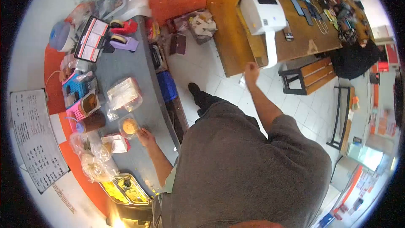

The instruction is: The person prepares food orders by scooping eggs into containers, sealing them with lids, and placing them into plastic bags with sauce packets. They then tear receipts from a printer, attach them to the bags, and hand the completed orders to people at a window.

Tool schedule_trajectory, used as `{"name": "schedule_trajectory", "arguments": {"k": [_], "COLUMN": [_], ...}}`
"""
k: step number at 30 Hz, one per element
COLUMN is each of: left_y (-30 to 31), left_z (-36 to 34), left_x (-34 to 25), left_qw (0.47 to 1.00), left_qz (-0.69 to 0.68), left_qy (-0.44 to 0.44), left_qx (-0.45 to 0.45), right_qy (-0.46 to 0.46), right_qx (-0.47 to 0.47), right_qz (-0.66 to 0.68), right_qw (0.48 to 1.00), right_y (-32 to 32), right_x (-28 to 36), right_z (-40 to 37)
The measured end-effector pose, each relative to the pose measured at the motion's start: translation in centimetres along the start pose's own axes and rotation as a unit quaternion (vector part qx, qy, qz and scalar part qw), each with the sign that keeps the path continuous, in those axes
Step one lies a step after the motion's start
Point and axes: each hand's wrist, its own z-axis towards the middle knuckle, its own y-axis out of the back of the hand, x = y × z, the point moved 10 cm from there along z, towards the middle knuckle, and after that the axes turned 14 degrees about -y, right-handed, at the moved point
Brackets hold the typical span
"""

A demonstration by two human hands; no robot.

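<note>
My left hand (145,135) rests on the grey counter (126,65), its fingers closed against the rim of a small round clear container (129,126) with yellowish food inside. My right hand (252,71) is stretched out over the white tiled floor with its fingers curled shut and nothing visible in it. It is just left of the white paper strip (271,50) that hangs from a white label printer (262,12) on the wooden desk (303,38). I cannot see the hand touching the strip.
The counter also carries a bagged clear food box (123,94), a red-and-white carton (116,143), knotted plastic bags (96,166), tape dispensers (122,42), a brown jar (90,122) and trays of food (126,189). Phones and cables lie on the desk. A wooden stool (310,74) stands by it.
</note>
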Motion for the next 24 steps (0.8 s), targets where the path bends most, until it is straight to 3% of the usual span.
{"name": "schedule_trajectory", "arguments": {"k": [1,2,4,6,7,9,11,15,17,19,21,23,24], "left_y": [-0.9,-1.3,0.1,-0.3,-0.7,-0.7,-0.4,-3.3,-6.8,-11.0,-14.3,-18.1,-20.5], "left_z": [-1.3,-2.4,-0.5,-1.4,-3.2,-5.7,-6.8,-14.7,-18.8,-26.6,-32.2,-39.5,-44.2], "left_x": [-0.5,-0.9,-0.4,-0.5,-0.9,-1.2,0.3,2.1,5.8,8.5,14.2,20.1,22.3], "left_qw": [1.0,1.0,0.997,0.992,0.997,0.998,0.993,0.994,0.972,0.957,0.913,0.828,0.788], "left_qz": [0.004,0.009,0.052,0.093,0.068,0.043,0.092,0.095,0.118,0.174,0.258,0.342,0.36], "left_qy": [-0.008,-0.018,-0.011,-0.01,0.018,0.04,0.062,0.033,0.066,0.094,0.113,0.136,0.147], "left_qx": [0.007,0.011,0.05,0.086,0.043,0.004,0.045,0.039,0.191,0.212,0.295,0.422,0.477], "right_qy": [-0.054,-0.031,-0.044,-0.075,-0.078,-0.066,-0.056,-0.069,-0.039,-0.051,-0.059,-0.037,-0.057], "right_qx": [-0.061,-0.134,-0.127,-0.08,-0.08,0.019,0.033,0.1,0.148,0.207,0.266,0.36,0.385], "right_qz": [-0.026,-0.143,-0.129,-0.18,-0.177,-0.169,-0.204,-0.258,-0.335,-0.291,-0.25,-0.034,0.002], "right_qw": [0.996,0.98,0.982,0.978,0.978,0.983,0.977,0.959,0.93,0.933,0.929,0.932,0.921], "right_y": [4.0,8.0,11.7,13.0,13.4,11.5,10.5,8.2,7.6,7.1,6.6,6.5,7.9], "right_x": [-2.5,-0.5,-2.4,-2.7,-3.2,-4.4,-2.9,-0.4,0.6,-1.7,-4.0,-5.2,-4.8], "right_z": [2.9,3.7,7.7,11.8,13.8,17.0,18.1,18.5,17.2,17.3,17.2,14.9,13.0]}}
